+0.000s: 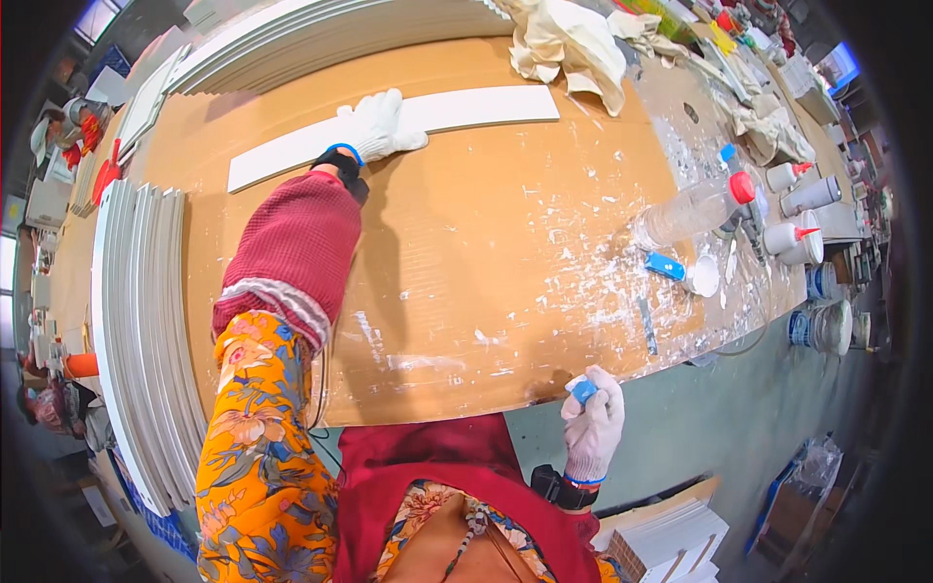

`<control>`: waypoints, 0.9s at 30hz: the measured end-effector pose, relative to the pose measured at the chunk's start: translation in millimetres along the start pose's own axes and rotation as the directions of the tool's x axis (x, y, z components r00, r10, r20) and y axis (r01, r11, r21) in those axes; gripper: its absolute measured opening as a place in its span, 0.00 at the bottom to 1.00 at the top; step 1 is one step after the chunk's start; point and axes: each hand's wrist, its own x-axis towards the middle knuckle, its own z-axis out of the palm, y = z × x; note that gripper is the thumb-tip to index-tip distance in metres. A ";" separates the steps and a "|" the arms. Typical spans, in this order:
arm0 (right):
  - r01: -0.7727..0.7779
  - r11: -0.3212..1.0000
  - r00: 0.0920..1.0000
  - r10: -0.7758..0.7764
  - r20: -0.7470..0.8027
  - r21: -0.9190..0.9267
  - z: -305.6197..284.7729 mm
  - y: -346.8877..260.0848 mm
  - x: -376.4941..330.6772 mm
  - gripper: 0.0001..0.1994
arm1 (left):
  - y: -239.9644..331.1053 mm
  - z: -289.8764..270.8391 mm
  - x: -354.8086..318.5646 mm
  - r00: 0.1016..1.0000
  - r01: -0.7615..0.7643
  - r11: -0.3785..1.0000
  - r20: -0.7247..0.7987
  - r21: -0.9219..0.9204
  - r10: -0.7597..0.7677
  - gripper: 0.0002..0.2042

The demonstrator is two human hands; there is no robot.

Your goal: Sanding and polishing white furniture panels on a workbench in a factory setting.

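Note:
A long, narrow white board [491, 107] lies across the far part of the cardboard-covered table [466, 243]. My left hand [374, 126], in a white knit glove, is on the board left of its middle. Its fingers reach over the far edge and the thumb sits by the near edge. At the table's front edge, my gloved right hand [595, 423] is closed around a small blue block [583, 391]. A bit of white shows beside the block; I cannot make out what it is.
Stacked white boards [146, 340] stand along the left, with more long strips [330, 44] at the back. On the right are a clear bottle with a red cap [685, 212], a blue box [665, 266], a white cup [703, 277] and glue bottles [782, 238]. Cloth [569, 49] lies far right.

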 end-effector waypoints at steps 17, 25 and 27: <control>-0.017 0.986 0.960 0.062 0.275 -0.164 25.3 17.6 -19.8 0.16 | 55.8 51.4 -284.8 0.943 -0.148 0.942 -0.331 -0.301 0.042 0.23; 0.037 0.978 0.949 0.029 0.314 -0.204 28.2 11.9 -51.9 0.21 | 90.6 79.7 -357.7 0.795 -0.178 0.967 -0.605 -0.183 0.032 0.25; 0.078 0.974 0.935 0.002 0.354 -0.213 27.1 9.5 -56.3 0.21 | 92.5 81.9 -361.2 0.818 -0.185 0.960 -0.574 -0.208 0.033 0.25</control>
